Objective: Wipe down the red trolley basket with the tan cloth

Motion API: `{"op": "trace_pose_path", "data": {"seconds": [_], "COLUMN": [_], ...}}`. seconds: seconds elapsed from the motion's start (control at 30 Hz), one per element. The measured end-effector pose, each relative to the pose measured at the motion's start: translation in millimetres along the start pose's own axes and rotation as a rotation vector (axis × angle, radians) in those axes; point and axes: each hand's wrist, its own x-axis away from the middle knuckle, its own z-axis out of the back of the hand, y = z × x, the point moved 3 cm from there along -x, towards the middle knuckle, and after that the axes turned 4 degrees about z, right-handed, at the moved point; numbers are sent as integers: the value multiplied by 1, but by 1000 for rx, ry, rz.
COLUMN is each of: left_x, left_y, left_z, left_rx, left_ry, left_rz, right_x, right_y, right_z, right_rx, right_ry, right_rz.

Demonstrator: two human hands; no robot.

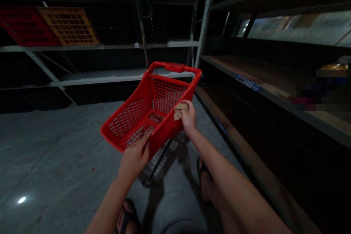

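Note:
A red plastic shopping cart (164, 131) on a dark wheeled frame stands in front of me, its handle at the far end. My left hand (136, 153) grips the rim of its near side, fingers over the edge and thumb on the outside. Against the same side, closer to the handle, my right hand (188, 115) is closed around a crumpled tan cloth (181, 107). That cloth touches the cart's side near the rim. Nothing lies in the cart's basket that I can see.
White metal shelving (109, 77) runs along the back, holding a yellow crate (70, 25) and a red crate (27, 25). A dark pole (144, 40) leans behind the cart. On the right, wooden-topped shelves (246, 69) carry blue labels. Grey tiled floor (60, 146) extends left.

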Motion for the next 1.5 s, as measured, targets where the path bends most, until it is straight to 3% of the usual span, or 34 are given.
{"op": "trace_pose_path", "data": {"seconds": [0.17,0.27,0.37,0.47,0.57,0.67,0.8,0.9,0.97,1.1,1.2,1.3,1.5], "left_x": [2,3,5,7,8,9,14,19,22,23,20,16,7], "left_y": [-2,-10,-19,-22,-22,-22,-20,-20,-22,-30,-34,-33,-24], "left_z": [5,16,28,35,36,35,35,33,31,32,32,29,19], "left_rx": [-54,-54,-69,-85,-148,-189,-165,-112,-45,48,69,29,-34], "left_ry": [-140,-159,-213,-263,-284,-294,-297,-296,-281,-271,-292,-275,-251], "left_rz": [-85,-144,-133,-93,-77,-48,-44,-86,-108,-138,-180,-190,-169], "right_x": [-95,-112,-80,-11,54,88,81,38,-7,-99,-128,-103,10], "right_y": [-4,-2,-6,-25,-52,-75,-90,-86,-76,-51,-38,-30,-42], "right_z": [38,39,23,1,-13,-20,-20,-7,9,48,62,53,10], "right_rx": [433,515,511,518,537,545,512,516,648,967,997,943,760], "right_ry": [-26,-83,-256,-474,-574,-670,-863,-1050,-1101,-1010,-858,-754,-690], "right_rz": [165,261,420,570,647,691,875,1012,991,853,769,731,688]}}
